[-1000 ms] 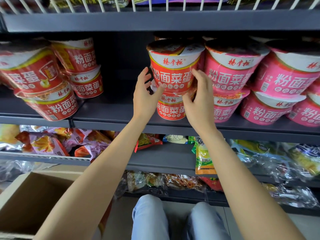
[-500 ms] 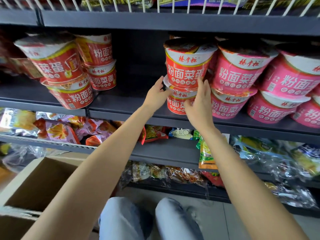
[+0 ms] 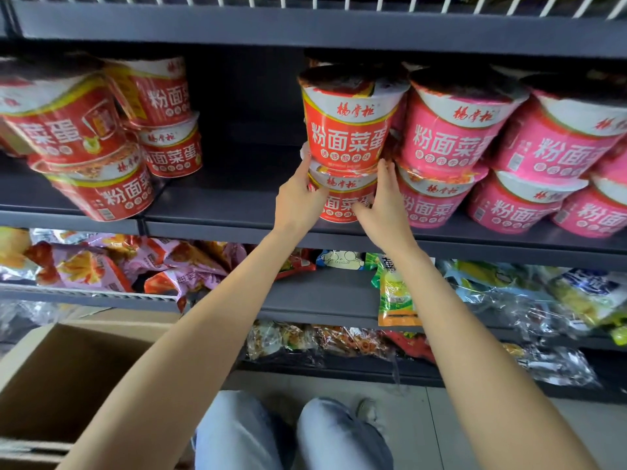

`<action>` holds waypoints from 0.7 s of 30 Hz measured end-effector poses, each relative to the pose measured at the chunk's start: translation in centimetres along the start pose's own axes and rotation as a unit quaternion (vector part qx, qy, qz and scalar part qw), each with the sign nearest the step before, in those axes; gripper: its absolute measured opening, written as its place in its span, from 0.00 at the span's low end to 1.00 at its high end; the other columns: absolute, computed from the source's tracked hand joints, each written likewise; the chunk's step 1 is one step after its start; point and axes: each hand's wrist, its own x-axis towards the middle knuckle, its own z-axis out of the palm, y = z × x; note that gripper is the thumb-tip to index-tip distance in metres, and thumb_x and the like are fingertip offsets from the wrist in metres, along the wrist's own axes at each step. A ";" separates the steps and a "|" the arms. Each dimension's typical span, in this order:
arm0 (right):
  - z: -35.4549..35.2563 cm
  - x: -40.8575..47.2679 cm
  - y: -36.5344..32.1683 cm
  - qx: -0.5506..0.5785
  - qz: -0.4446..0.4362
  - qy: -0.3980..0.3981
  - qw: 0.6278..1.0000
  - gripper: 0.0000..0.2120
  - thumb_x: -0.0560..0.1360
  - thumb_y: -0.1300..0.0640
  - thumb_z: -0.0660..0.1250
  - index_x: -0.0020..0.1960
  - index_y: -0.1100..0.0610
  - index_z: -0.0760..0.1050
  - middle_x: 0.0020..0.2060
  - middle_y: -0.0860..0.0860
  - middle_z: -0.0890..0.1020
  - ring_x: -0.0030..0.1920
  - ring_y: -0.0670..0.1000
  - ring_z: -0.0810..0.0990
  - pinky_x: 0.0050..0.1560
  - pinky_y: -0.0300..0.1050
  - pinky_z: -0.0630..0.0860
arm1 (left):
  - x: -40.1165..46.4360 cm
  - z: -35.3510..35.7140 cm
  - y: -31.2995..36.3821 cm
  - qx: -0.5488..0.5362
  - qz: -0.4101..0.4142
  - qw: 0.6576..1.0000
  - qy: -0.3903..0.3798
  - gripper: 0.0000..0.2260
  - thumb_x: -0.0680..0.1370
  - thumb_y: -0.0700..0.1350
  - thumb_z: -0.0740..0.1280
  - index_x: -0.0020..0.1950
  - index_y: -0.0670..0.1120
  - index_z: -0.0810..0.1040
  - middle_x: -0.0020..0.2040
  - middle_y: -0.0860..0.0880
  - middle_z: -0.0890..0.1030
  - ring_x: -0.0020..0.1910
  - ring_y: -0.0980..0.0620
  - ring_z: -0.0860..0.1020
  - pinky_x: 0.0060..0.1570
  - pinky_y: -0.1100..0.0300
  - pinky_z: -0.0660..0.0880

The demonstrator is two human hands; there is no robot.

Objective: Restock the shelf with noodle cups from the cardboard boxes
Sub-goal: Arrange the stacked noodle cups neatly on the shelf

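Observation:
Two red noodle cups stand stacked on the dark shelf (image 3: 217, 228): the upper red cup (image 3: 349, 130) on the lower red cup (image 3: 342, 201). My left hand (image 3: 298, 201) grips the lower cup's left side, thumb up by its rim. My right hand (image 3: 383, 208) grips its right side, fingers reaching up toward the upper cup's base. Pink noodle cups (image 3: 451, 140) are stacked in two layers right of the stack. More red cups (image 3: 101, 184) sit stacked at the shelf's left. An open cardboard box (image 3: 68, 378) lies at lower left.
A gap of bare shelf lies between the left red cups and the held stack. Snack bags (image 3: 101, 266) fill the lower shelves, and a green packet (image 3: 395, 293) hangs over the shelf edge. My knees (image 3: 291, 432) are below. A wire rack (image 3: 339, 0) sits on top.
Both hands have slid down from the upper cup to the lower cup and closed on its sides. The view has shifted slightly; the stack stays in place.

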 end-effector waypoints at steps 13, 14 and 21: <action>5.1 -5.3 -9.4 -0.059 -0.279 0.062 0.956 0.16 0.73 0.65 0.63 0.60 0.60 0.73 0.54 0.55 0.77 0.55 0.54 0.75 0.54 0.46 0.73 | -7.8 -14.9 -3.2 0.280 0.223 0.915 0.185 0.14 0.78 0.45 0.62 0.63 0.46 0.76 0.52 0.53 0.81 0.52 0.54 0.78 0.52 0.60 0.73; 6.5 -5.0 -10.2 -0.057 -0.283 0.028 0.957 0.14 0.74 0.64 0.63 0.60 0.59 0.73 0.51 0.53 0.79 0.53 0.53 0.76 0.50 0.48 0.75 | -8.4 -16.8 -3.9 0.275 0.228 0.910 0.209 0.13 0.78 0.44 0.63 0.61 0.45 0.77 0.49 0.52 0.81 0.49 0.54 0.78 0.51 0.59 0.74; 16.4 2.6 -12.8 0.019 -0.206 -0.081 0.975 0.15 0.77 0.60 0.64 0.63 0.57 0.71 0.58 0.52 0.77 0.58 0.51 0.76 0.54 0.48 0.75 | -2.6 -20.7 -8.5 0.197 0.090 0.954 0.207 0.15 0.78 0.41 0.64 0.65 0.46 0.71 0.54 0.52 0.79 0.49 0.57 0.76 0.50 0.57 0.76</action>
